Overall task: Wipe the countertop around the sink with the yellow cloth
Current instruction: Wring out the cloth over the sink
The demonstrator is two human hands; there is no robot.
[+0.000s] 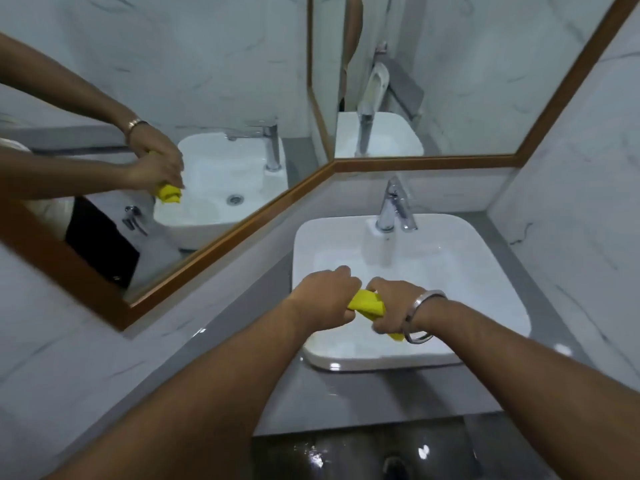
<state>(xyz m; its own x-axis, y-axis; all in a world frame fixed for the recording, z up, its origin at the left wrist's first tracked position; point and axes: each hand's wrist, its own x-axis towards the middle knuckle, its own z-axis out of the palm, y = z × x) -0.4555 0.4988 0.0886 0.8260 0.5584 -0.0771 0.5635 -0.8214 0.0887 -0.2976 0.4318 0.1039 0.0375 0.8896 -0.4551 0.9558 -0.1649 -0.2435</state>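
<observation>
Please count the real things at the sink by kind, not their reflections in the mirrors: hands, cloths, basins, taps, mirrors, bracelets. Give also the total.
Hands: 2, left hand and right hand
Yellow cloth: 1
Basin: 1
Tap: 1
Mirrors: 2, left mirror and back mirror
Bracelet: 1
Total: 8

From where I stand, no writing, label, brand or number can be read anywhere: none on the chrome faucet behind the white sink, and none on the walls beside it.
</observation>
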